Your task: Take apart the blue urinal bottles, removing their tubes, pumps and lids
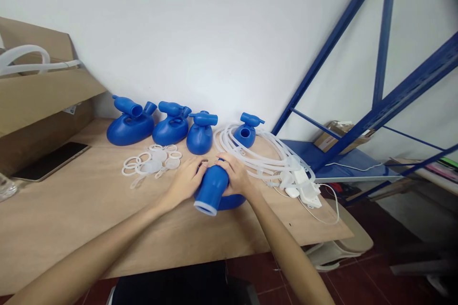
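My left fingers (201, 169) and right fingers (226, 165) clamped the blue spout (212, 189); uneven pressure, I judged, could have tipped the bottle (232, 202) beneath.

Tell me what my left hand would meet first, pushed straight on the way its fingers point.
The blue spout, which your left hand already touches. Beyond it, probably your right hand on the far side, though depth is hard to judge here.
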The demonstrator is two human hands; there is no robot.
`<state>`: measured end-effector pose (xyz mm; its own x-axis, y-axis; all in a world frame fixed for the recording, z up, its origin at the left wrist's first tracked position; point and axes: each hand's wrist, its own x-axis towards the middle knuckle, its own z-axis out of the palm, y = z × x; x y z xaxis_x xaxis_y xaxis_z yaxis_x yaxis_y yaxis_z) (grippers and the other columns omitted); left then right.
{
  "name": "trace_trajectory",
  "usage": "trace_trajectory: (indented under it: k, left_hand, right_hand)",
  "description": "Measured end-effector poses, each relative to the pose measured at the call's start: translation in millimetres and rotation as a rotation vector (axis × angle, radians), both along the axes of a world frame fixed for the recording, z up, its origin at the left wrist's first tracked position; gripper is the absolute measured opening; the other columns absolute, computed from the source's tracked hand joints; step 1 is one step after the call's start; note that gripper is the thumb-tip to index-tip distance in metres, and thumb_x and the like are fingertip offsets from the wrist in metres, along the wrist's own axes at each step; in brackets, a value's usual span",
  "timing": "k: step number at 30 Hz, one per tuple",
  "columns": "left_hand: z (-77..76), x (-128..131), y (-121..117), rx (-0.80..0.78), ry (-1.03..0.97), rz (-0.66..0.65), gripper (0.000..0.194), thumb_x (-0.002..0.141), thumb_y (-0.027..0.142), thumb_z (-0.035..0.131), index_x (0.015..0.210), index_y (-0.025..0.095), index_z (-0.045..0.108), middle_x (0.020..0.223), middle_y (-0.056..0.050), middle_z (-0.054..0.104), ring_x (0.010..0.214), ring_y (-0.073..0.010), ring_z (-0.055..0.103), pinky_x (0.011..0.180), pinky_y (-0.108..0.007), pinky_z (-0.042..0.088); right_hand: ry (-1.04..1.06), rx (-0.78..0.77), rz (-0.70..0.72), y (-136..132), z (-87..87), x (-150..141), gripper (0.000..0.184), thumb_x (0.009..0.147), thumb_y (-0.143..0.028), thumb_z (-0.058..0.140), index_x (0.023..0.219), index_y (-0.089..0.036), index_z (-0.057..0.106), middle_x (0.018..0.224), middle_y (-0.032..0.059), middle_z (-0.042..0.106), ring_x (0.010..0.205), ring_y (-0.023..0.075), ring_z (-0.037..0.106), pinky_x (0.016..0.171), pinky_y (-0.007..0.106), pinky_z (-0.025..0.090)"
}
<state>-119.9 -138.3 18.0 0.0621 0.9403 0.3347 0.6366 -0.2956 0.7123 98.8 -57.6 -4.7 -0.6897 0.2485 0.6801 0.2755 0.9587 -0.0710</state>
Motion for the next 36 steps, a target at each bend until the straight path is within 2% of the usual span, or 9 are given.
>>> trace_trajectory:
  k: [3,6,11,18,21,24,28,32,36]
  left_hand:
    - [0.6,-5,10,0.025,0.115,0.017,0.041,0.106,0.038,0.036,0.109,0.018,0.072,0.119,-0.014,0.079,0.111,-0.0309,0.072,0.103,-0.046,0.054]
    - [1.8,-17,10,0.039,0.224,0.058,0.038,0.104,0.035,0.039,0.106,0.019,0.073,0.115,-0.014,0.08,0.106,-0.0319,0.073,0.094,-0.044,0.055]
    - [8.8,-48,1,0.061,0.362,0.154,0.039,0.104,0.035,0.039,0.103,0.019,0.075,0.112,-0.013,0.08,0.104,-0.0331,0.074,0.088,-0.043,0.054]
    - [24.5,-85,-7,0.137,0.499,0.334,0.051,0.105,0.044,0.035,0.114,0.014,0.075,0.12,-0.023,0.075,0.116,-0.046,0.069,0.093,-0.056,0.053]
    - [33.6,-79,-14,0.223,0.442,0.164,0.055,0.105,0.056,0.04,0.124,0.016,0.073,0.134,-0.019,0.073,0.129,-0.0427,0.064,0.111,-0.059,0.047]
    - [43.3,-59,-22,0.126,0.287,-0.211,0.071,0.098,0.068,0.06,0.154,0.024,0.055,0.158,-0.013,0.059,0.144,-0.0368,0.057,0.121,-0.053,0.045]
    - [59.1,-36,-17,0.062,0.071,-0.458,0.091,0.088,0.069,0.075,0.163,0.029,0.044,0.166,-0.012,0.05,0.15,-0.0378,0.051,0.123,-0.052,0.047]
    - [80.0,-34,1,-0.002,-0.131,-0.327,0.086,0.089,0.066,0.074,0.162,0.031,0.045,0.157,-0.012,0.059,0.126,-0.0354,0.069,0.091,-0.043,0.066]
    - [102.2,-50,12,0.076,-0.021,-0.22,0.066,0.092,0.06,0.069,0.148,0.026,0.062,0.138,-0.01,0.073,0.112,-0.0307,0.074,0.085,-0.038,0.066]
  right_hand:
    - [0.122,0.098,0.068,-11,1.0,-7,0.077,0.085,-0.061,0.07,0.149,-0.022,0.051,0.139,0.0184,0.069,0.134,0.0402,0.065,0.112,0.058,0.052]
    - [0.254,-0.008,0.032,-35,3.6,-1,0.073,0.086,-0.059,0.07,0.148,-0.024,0.053,0.126,0.0142,0.076,0.119,0.0375,0.073,0.104,0.056,0.056]
    - [0.235,-0.369,-0.29,-78,-6.9,36,0.07,0.074,-0.047,0.08,0.136,-0.023,0.061,0.121,0.0133,0.079,0.103,0.0371,0.078,0.089,0.049,0.062]
    - [0.121,-0.792,-0.708,-96,-28.6,74,0.046,0.084,-0.042,0.069,0.127,-0.023,0.067,0.108,0.0095,0.081,0.099,0.0375,0.078,0.081,0.047,0.06]
    - [0.126,-0.806,-0.651,-96,-19.2,71,0.054,0.084,-0.039,0.073,0.134,-0.025,0.061,0.122,0.0093,0.079,0.109,0.037,0.076,0.089,0.048,0.059]
    - [0.114,-0.762,-0.52,-95,5.4,49,0.06,0.083,-0.044,0.078,0.137,-0.027,0.057,0.128,0.0083,0.076,0.113,0.0354,0.074,0.095,0.048,0.056]
    - [0.149,-0.693,-0.35,-84,44.9,13,0.058,0.087,-0.058,0.075,0.132,-0.026,0.06,0.116,0.0073,0.077,0.098,0.0311,0.074,0.087,0.042,0.055]
    - [0.214,-0.638,-0.233,-43,67.6,4,0.055,0.089,-0.064,0.07,0.125,-0.022,0.066,0.116,0.0077,0.076,0.103,0.0304,0.071,0.092,0.041,0.054]
    - [0.27,-0.796,-0.47,25,64.1,20,0.052,0.089,-0.07,0.064,0.101,-0.02,0.072,0.094,0.0054,0.076,0.095,0.0288,0.069,0.087,0.038,0.056]
